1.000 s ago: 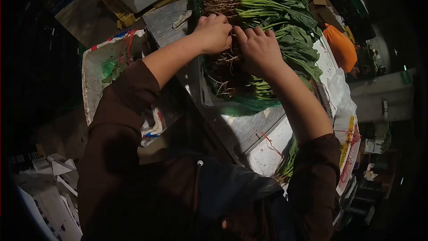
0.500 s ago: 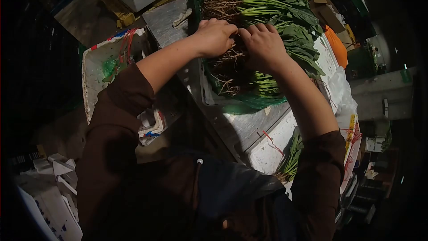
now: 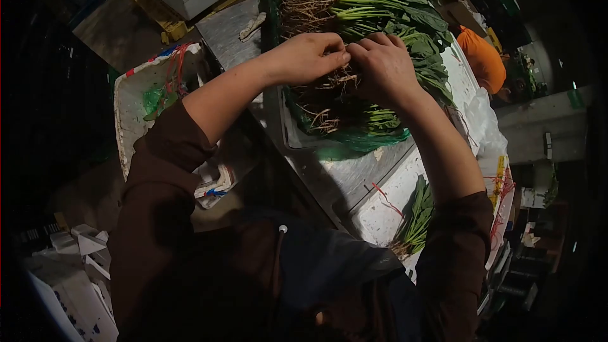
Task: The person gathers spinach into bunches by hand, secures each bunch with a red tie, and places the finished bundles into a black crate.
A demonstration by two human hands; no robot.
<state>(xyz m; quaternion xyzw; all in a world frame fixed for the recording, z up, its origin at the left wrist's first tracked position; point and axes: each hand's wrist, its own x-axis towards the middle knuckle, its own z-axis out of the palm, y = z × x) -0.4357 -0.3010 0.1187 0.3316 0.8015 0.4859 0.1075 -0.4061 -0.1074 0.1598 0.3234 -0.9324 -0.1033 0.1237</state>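
Leafy greens (image 3: 361,3) with long brown roots (image 3: 304,3) lie in rows in a white tray (image 3: 291,133) lined with green plastic (image 3: 367,142). Over the near part of the rows, my left hand (image 3: 310,57) is closed in a pinch at the roots. My right hand (image 3: 383,63) curls over the greens beside it, its fingertips meeting the left thumb. Roots poke out beneath both hands. The exact grip under the right palm is hidden.
The tray rests on a metal table (image 3: 326,180). A foam box (image 3: 133,114) with red strings stands to the left. On a white foam lid (image 3: 373,218) at right lie a small bunch of greens (image 3: 418,215) and red string. An orange bundle (image 3: 481,60) sits beyond.
My hands have shifted slightly right and closer together, so that their fingertips now meet over the roots. The view has moved a little; the greens stay in the tray.
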